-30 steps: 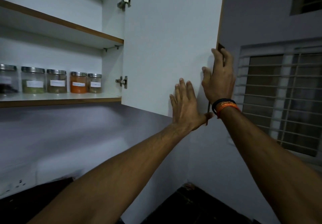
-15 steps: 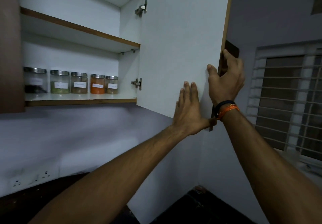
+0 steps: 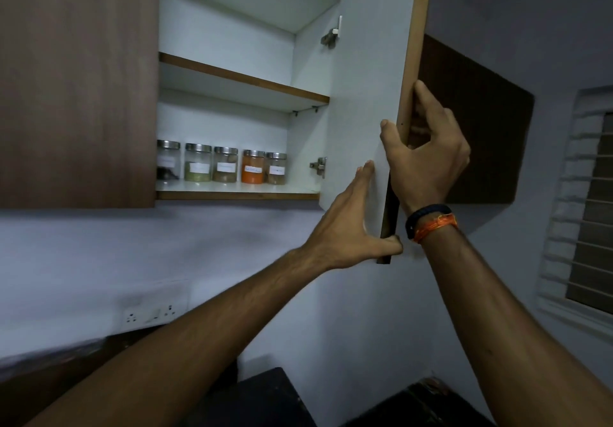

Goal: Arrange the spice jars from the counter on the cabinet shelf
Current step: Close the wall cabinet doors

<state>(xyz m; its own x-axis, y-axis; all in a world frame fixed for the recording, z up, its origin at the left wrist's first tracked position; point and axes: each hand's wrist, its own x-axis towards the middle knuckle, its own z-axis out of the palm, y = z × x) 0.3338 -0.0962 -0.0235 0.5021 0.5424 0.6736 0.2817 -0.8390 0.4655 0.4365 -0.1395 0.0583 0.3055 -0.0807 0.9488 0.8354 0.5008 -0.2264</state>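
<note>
Glass spice jars [image 3: 225, 167] on shelf [image 3: 232, 187] left of hands — right hand [image 3: 428, 164] grips door [image 3: 368, 94] edge, left hand [image 3: 351, 231] flat.

lower shelf [image 3: 232, 187] carries what look like five spice jars [image 3: 225, 169].

lower shelf [image 3: 237, 188]: front strip left bare ahead of a row of five spice jars [image 3: 225, 169] set toward the back, the leftmost partly hidden by the closed left door [image 3: 78, 84]; headroom is left above the lids. right end of shelf, between the last jar and the lower hinge [image 3: 319, 166], is unoccupied. middle shelf [image 3: 242, 81] is seen bare. opening is bounded on the right by the open door [image 3: 371, 88], edge gripped by the right hand [image 3: 428, 157], inner face pressed by the left hand [image 3: 351, 224].
</note>
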